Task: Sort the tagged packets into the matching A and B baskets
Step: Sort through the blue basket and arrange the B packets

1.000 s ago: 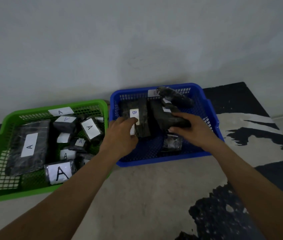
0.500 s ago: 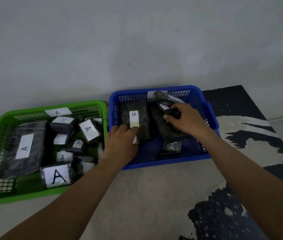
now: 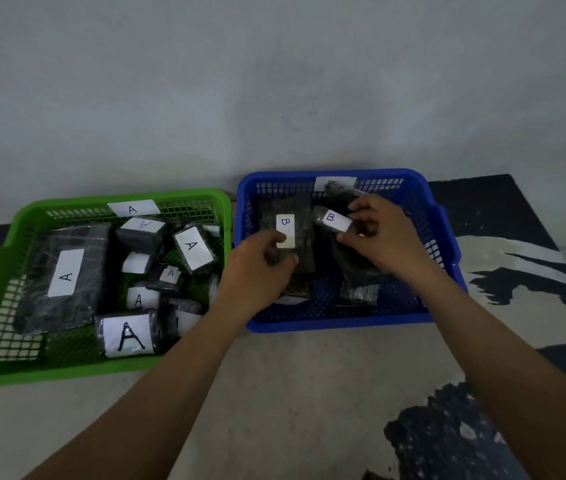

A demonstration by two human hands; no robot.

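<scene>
**Q:** L hand, what's it doing?

**A:** Left hand [image 3: 257, 271] is inside the blue plastic mesh basket [image 3: 343, 322], near its front-left corner. Fingers are curled w/ the thumb on the near end of the flat dark wrapped packet with a white B tag [image 3: 304, 237], so it grips that end. The packet lies lengthwise in the basket's left half, tag facing up.

**Q:** R hand?

**A:** Right hand [image 3: 388, 237] is over the basket's middle. Thumb and curled fingers pinch the right end of a smaller dark packet with a white B tag [image 3: 331, 218]. It sits just beside the flat one, tilted. Can't tell if it rests on anything below.

**Q:** Other stuff in the blue one?

**A:** Approx. two more dark packets lie toward the front, tags hidden. A white label [image 3: 335, 181] on the back wall is partly covered and unreadable.

**Q:** And the A side?

**A:** Green plastic mesh basket [image 3: 67, 372] sits just left of the blue one, nearly touching. It has an A label [image 3: 132, 208] on its back wall. Inside are a large flat dark packet tagged A [image 3: 63, 275] on the left, a packet w/ a big bold A [image 3: 129, 336] at the front, and several smaller A packets piled between.

**Q:** Surroundings?

**A:** Both baskets sit on a pale floor against a grey wall [image 3: 274, 81]. A black-and-white patterned rug [image 3: 516, 271] lies to the right.
</scene>
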